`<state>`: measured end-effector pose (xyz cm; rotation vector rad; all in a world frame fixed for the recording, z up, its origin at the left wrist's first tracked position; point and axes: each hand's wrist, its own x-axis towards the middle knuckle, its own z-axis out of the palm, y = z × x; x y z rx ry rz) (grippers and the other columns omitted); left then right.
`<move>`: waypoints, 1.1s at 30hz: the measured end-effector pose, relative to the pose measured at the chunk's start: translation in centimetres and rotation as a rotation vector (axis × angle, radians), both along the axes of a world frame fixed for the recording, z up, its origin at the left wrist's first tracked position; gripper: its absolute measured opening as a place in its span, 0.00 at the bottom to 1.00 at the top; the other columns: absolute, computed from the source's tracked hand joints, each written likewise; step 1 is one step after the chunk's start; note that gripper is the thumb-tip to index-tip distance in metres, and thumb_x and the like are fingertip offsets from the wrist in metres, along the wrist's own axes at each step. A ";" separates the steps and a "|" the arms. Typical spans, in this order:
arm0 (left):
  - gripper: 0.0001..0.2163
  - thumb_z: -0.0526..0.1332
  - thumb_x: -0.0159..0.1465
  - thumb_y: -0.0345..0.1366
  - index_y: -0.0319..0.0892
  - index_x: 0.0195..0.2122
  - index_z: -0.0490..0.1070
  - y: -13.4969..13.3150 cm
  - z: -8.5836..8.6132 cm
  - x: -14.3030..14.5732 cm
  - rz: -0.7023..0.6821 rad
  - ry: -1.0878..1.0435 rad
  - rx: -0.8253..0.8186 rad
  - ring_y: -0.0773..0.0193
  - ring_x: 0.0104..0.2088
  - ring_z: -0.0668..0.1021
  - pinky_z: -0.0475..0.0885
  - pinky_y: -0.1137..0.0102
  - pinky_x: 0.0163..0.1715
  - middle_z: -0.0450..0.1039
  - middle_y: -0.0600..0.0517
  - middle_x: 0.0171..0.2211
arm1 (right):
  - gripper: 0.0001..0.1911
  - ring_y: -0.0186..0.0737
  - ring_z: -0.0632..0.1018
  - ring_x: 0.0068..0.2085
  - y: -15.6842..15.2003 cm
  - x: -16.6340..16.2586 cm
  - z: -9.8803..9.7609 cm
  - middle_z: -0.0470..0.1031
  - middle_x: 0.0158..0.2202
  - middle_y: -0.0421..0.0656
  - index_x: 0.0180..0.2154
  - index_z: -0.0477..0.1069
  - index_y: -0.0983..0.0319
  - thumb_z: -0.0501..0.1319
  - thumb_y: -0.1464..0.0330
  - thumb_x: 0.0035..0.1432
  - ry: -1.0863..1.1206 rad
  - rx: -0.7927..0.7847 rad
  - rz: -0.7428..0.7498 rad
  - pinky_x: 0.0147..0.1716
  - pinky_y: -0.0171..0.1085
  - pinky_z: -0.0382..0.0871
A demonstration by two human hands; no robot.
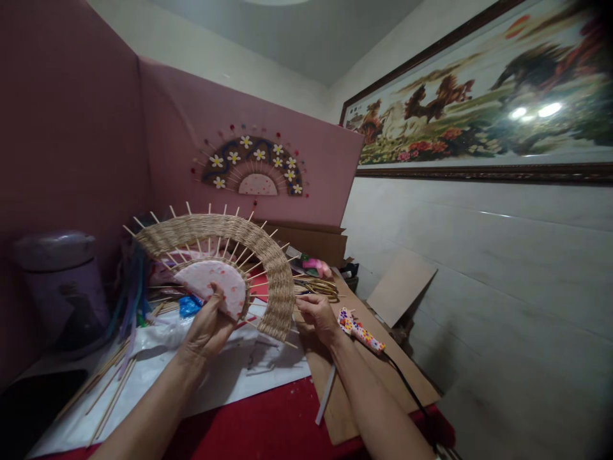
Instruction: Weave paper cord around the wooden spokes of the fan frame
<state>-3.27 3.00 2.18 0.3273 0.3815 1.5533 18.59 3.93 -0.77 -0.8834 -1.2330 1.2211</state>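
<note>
Above left hand (pixel 209 327): fan (pixel 225 249), a half-round of woven straw on spread sticks, is held upright and clear of the table (pixel 268 421). Its arc rises over the hand and curves down to the right.
Left hand: closed on the fan's pink hub (pixel 215 281), thumb across the front, fingers behind.
Right hand (pixel 317 316): just right of the weave's lower end, fingertips pinched together against it. Whether they grip a strand or a stick end I cannot tell.
Glue gun (pixel 360 332): flowered, lying on the board (pixel 345 396) just right of the right hand, with its cord trailing back toward the person.
Paper (pixel 239 377): white, spread on the table below both hands.
Skewers (pixel 108 383): loose on the paper, left of the left forearm.
Second fan (pixel 253 166): flowered, on the pink wall well beyond both hands.
Pot (pixel 60 281): purple, far to the left of the left hand.
</note>
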 end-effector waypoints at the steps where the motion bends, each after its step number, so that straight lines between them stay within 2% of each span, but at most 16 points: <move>1: 0.12 0.49 0.64 0.33 0.42 0.41 0.72 0.0 0.1 0.0 0.014 0.004 -0.003 0.62 0.35 0.78 0.74 0.64 0.38 0.77 0.47 0.35 | 0.11 0.23 0.49 0.18 0.0 0.0 0.0 0.52 0.15 0.32 0.26 0.74 0.66 0.65 0.63 0.43 -0.007 0.004 -0.005 0.17 0.30 0.38; 6: 0.12 0.50 0.64 0.30 0.43 0.39 0.73 0.0 0.3 0.2 0.090 0.011 -0.030 0.67 0.33 0.78 0.74 0.68 0.38 0.77 0.50 0.33 | 0.10 0.26 0.54 0.19 0.3 0.0 -0.1 0.60 0.16 0.35 0.23 0.75 0.64 0.65 0.62 0.43 -0.108 0.083 -0.135 0.18 0.30 0.46; 10: 0.12 0.50 0.64 0.28 0.43 0.40 0.72 0.0 0.3 0.2 0.120 0.000 -0.041 0.67 0.33 0.78 0.74 0.68 0.39 0.77 0.51 0.33 | 0.08 0.34 0.67 0.26 0.3 -0.4 0.2 0.70 0.21 0.40 0.21 0.75 0.62 0.64 0.64 0.45 -0.223 0.305 -0.280 0.27 0.34 0.59; 14: 0.11 0.51 0.63 0.31 0.42 0.41 0.72 0.2 -0.1 0.1 0.079 0.037 0.018 0.65 0.34 0.78 0.75 0.67 0.37 0.76 0.49 0.35 | 0.08 0.36 0.69 0.28 0.0 -0.6 0.6 0.71 0.22 0.41 0.20 0.75 0.60 0.63 0.65 0.47 -0.314 0.447 -0.342 0.31 0.35 0.62; 19: 0.10 0.53 0.61 0.26 0.38 0.40 0.72 0.2 -0.3 0.1 -0.017 0.106 0.089 0.61 0.39 0.77 0.74 0.62 0.40 0.75 0.45 0.38 | 0.07 0.37 0.71 0.28 -0.1 -0.6 0.6 0.74 0.23 0.41 0.23 0.76 0.60 0.62 0.65 0.47 -0.291 0.412 -0.334 0.33 0.37 0.64; 23: 0.12 0.57 0.56 0.20 0.36 0.39 0.72 -0.1 -0.4 -0.1 -0.009 0.217 0.119 0.61 0.38 0.77 0.74 0.66 0.39 0.75 0.45 0.38 | 0.09 0.36 0.70 0.27 0.1 -0.3 0.5 0.72 0.22 0.40 0.21 0.74 0.62 0.61 0.65 0.48 -0.278 0.390 -0.348 0.32 0.35 0.62; 28: 0.11 0.63 0.52 0.25 0.33 0.38 0.72 -0.5 -0.2 -0.5 -0.191 0.498 0.094 0.55 0.33 0.79 0.76 0.63 0.32 0.76 0.41 0.35 | 0.10 0.33 0.67 0.25 0.4 0.2 0.4 0.70 0.21 0.39 0.21 0.72 0.62 0.60 0.64 0.49 -0.264 0.368 -0.427 0.29 0.34 0.60; 33: 0.13 0.63 0.53 0.26 0.34 0.41 0.71 -0.6 0.1 -0.3 -0.214 0.497 0.058 0.52 0.33 0.79 0.75 0.58 0.33 0.76 0.40 0.35 | 0.10 0.34 0.67 0.27 0.6 0.6 0.4 0.69 0.22 0.39 0.23 0.72 0.63 0.61 0.62 0.48 -0.177 0.377 -0.478 0.29 0.34 0.60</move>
